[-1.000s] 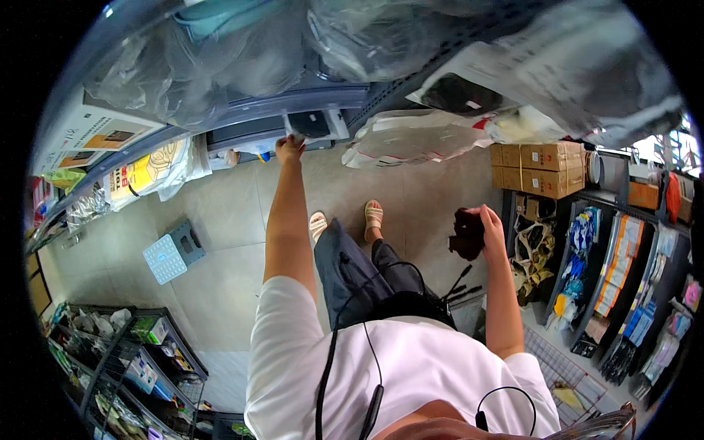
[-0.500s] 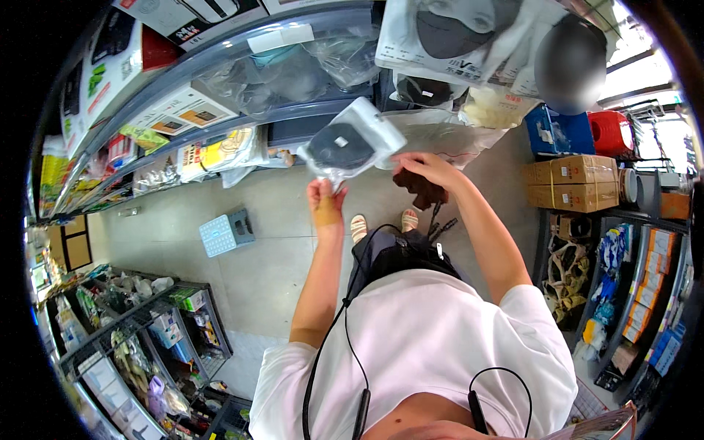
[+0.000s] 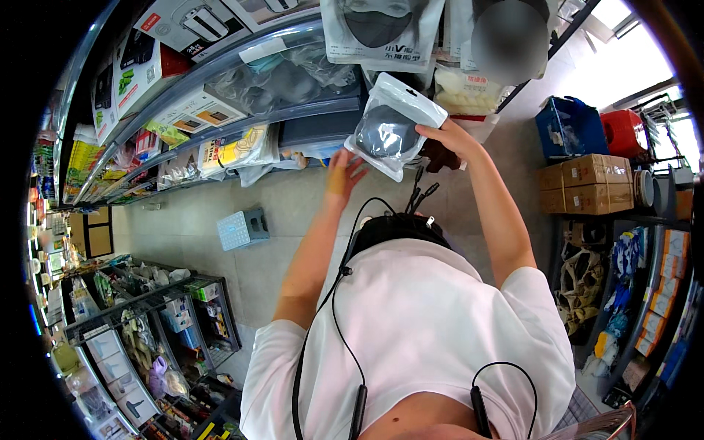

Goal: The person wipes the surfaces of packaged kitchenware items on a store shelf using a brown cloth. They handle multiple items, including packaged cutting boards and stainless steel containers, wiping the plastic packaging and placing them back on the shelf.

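A clear and white plastic pouch (image 3: 391, 126) with a dark grey rounded item inside is held up in front of the shelves. My right hand (image 3: 449, 139) grips its right edge, thumb over the front. Below that hand hangs a dark brown, crumpled soft item (image 3: 441, 158), partly hidden by the pouch and the hand; whether the fingers also hold it is unclear. My left hand (image 3: 344, 176) is just off the pouch's lower left corner, empty, with its fingers apart.
Ahead is a shelf rack (image 3: 293, 117) with bagged goods and boxes. Large packs showing face masks (image 3: 381, 33) hang above the pouch. A blue step stool (image 3: 243, 229) stands on the floor to the left. Cardboard boxes (image 3: 587, 183) and a blue bin (image 3: 570, 128) are at right.
The pouch has passed from my left hand to my right and shifted right. My left hand has let go and opened. The view has shifted, with the shelf packs now further left.
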Action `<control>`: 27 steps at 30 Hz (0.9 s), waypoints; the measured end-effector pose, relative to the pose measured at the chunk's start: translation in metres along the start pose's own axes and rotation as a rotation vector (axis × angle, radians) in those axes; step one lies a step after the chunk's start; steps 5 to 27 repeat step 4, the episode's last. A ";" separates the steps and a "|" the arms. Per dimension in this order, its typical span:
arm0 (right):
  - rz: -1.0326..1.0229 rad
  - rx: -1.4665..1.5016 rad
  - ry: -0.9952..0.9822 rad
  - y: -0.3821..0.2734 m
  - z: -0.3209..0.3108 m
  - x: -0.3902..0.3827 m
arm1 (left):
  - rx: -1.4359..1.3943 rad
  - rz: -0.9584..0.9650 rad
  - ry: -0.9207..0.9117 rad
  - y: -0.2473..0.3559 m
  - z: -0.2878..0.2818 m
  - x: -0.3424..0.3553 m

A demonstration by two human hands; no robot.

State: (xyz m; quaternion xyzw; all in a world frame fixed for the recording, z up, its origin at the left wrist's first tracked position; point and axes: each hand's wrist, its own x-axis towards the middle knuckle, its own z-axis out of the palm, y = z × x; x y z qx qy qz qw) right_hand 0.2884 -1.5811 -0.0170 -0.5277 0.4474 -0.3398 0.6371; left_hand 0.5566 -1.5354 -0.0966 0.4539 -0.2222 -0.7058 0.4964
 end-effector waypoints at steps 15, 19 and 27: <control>0.046 -0.106 -0.121 -0.008 -0.011 -0.004 | 0.134 -0.047 -0.226 0.027 0.017 0.008; 0.046 -0.106 -0.121 -0.008 -0.011 -0.004 | 0.134 -0.047 -0.226 0.027 0.017 0.008; 0.046 -0.106 -0.121 -0.008 -0.011 -0.004 | 0.134 -0.047 -0.226 0.027 0.017 0.008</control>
